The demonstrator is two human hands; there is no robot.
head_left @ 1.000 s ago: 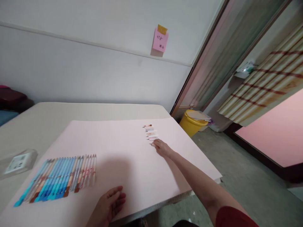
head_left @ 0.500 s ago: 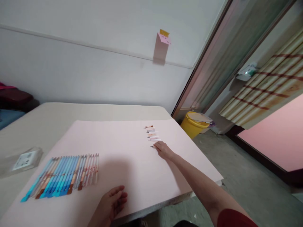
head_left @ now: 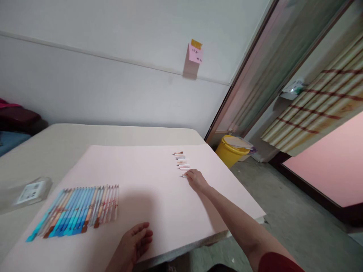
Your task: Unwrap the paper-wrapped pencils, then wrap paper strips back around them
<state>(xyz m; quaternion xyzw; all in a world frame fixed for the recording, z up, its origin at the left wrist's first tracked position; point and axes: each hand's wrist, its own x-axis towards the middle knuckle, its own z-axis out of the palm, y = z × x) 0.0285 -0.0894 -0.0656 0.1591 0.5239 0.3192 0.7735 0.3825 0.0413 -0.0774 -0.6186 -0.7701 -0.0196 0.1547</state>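
My right hand [head_left: 195, 178] reaches far out over the pale sheet [head_left: 141, 162], its fingers closed around a slim white pen [head_left: 183, 176]. The pen's dark tip points left out of the fingertips, and the rest is hidden under the hand. Just beyond lies a column of several similar pens [head_left: 180, 162], all with tips to the left. Near the front edge, my left hand [head_left: 136, 241] rests with loosely curled fingers and nothing in it. To its left, a tidy row of blue, brown and clear pens [head_left: 76, 209] lies side by side, tips facing away from me.
A clear plastic pouch with a white label [head_left: 30, 192] lies on the cream table [head_left: 119, 133] at left. A pink note [head_left: 195, 54] hangs taped to the wall behind. On the floor past the table's right edge stands a yellow bucket [head_left: 230, 153].
The view has shifted slightly. My right hand remains at almost the same spot with the pen, and my left hand has stayed still.
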